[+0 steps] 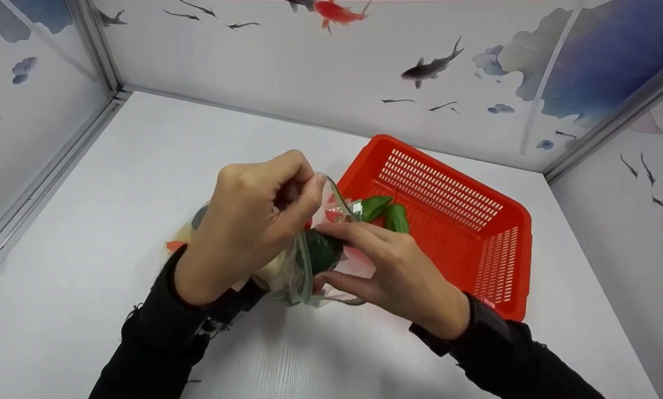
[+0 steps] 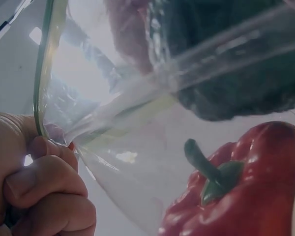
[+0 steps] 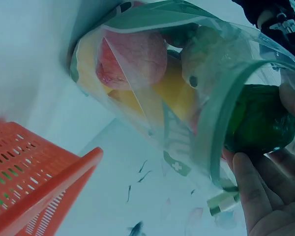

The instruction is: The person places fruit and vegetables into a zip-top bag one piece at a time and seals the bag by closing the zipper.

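A clear zip bag [image 1: 304,282] with a green-edged mouth lies on its side, its opening facing right. My left hand [image 1: 254,216] pinches the upper rim between thumb and forefinger and lifts it. At that mouth, my right hand [image 1: 395,269] grips a dark green rounded vegetable [image 1: 325,250], thumb on the near side and fingers on the far side. The vegetable is partly inside the opening. Through the plastic show a red bell pepper [image 2: 246,182] with a green stem, a pinkish-red fruit [image 3: 132,59] and something yellow [image 3: 174,93]. My left forearm hides much of the bag.
A red perforated basket [image 1: 453,172] stands just right of the bag, behind my right hand. Inside its left end lie a green pepper [image 1: 375,207] and another green pepper [image 1: 397,217]. White panels with painted fish enclose the white table [image 1: 159,138] at the back and sides.
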